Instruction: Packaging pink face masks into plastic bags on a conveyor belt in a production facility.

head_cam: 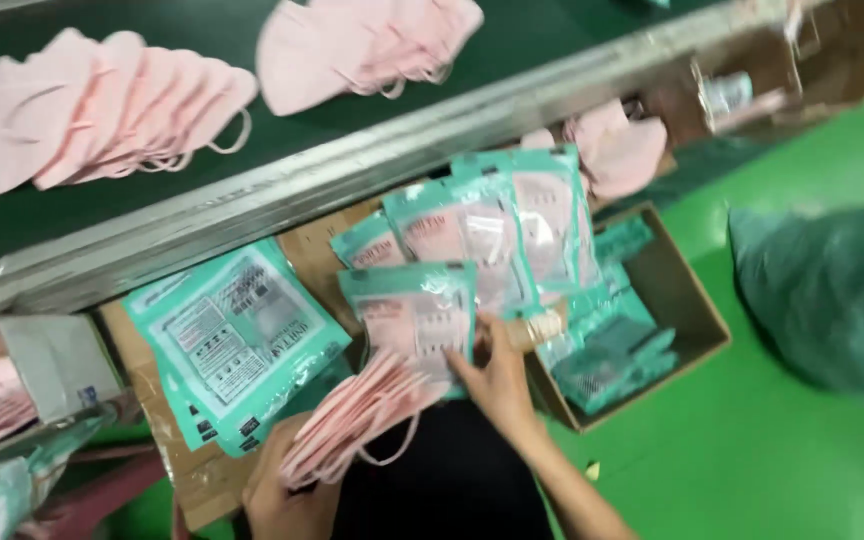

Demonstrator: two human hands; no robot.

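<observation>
Gripping a fanned stack of pink masks (pixel 357 420) from below, the left hand (pixel 287 495) was closed on the stack just below the teal pouch (pixel 414 318). The right hand (pixel 497 380) pinched that pouch's lower right corner between thumb and fingers. The stack's top edge met the pouch mouth. Judged risk: the splayed masks could snag on the pouch rim or slip apart, because the fan was wider than a squared stack.

Soft, matt pink cloth masks (pixel 362 415) slide into a glossy teal plastic pouch (pixel 414 315). A dull brushed-metal rail (pixel 372 165) edges the matt dark-green belt (pixel 42 220); a rough brown cardboard box (pixel 687 300) sits on a smooth, shiny green floor (pixel 752 450).
</observation>
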